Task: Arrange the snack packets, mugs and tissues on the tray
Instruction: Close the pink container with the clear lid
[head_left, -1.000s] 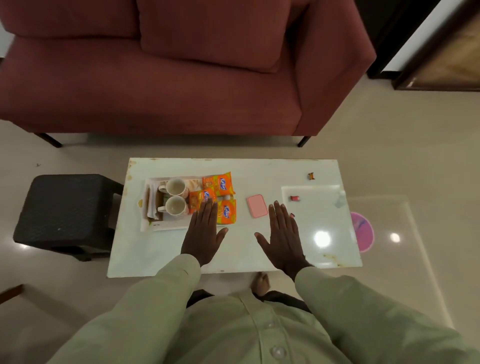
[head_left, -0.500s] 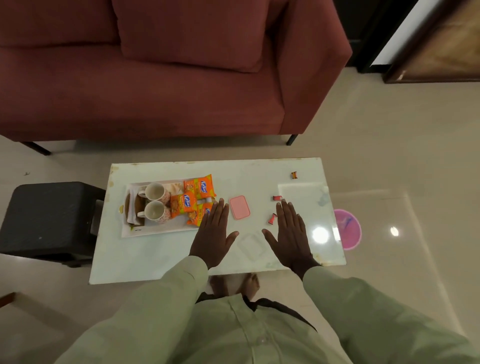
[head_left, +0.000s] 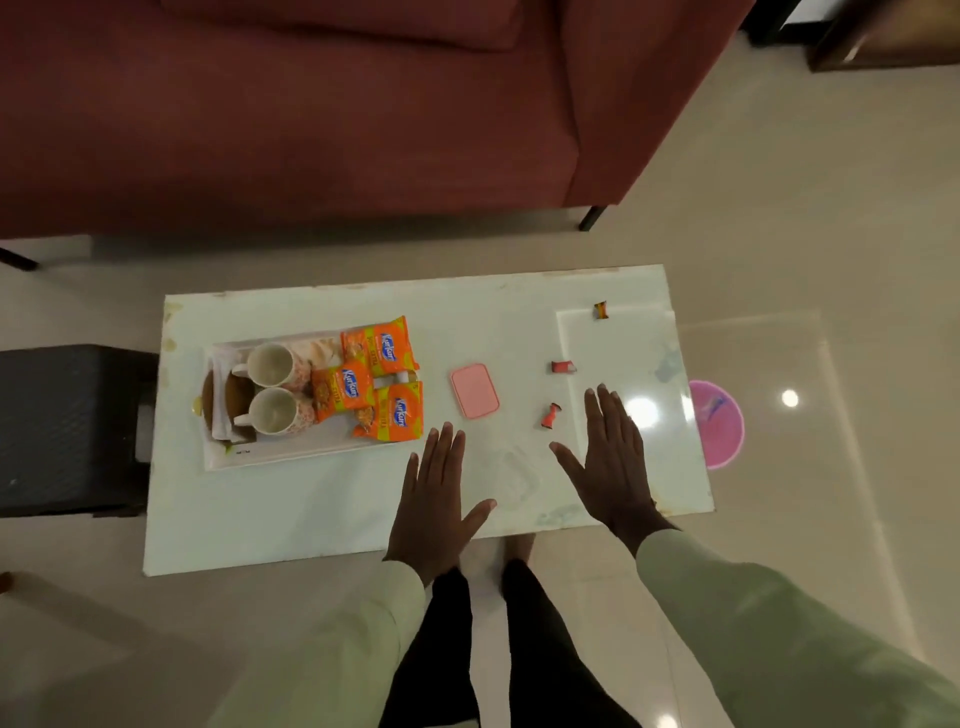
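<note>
Overhead, both hands lay flat and empty above the white table (head_left: 311, 509), fingers spread, gripping nothing. The left hand (head_left: 434, 499) hovered near the table's front edge, just off the tray's right front corner; the right hand (head_left: 610, 462) sat toward the table's right end. The white tray (head_left: 291, 453) stood at the table's left end. In it two mugs (head_left: 271, 387) stood upright, one behind the other, beside folded tissues (head_left: 221, 405) along the tray's left edge. Three orange snack packets (head_left: 371, 384) overlapped at the tray's right edge, one touching the mugs. A pink lid (head_left: 474, 390) lay on the table between the tray and two small red wrappers (head_left: 556, 389).
</note>
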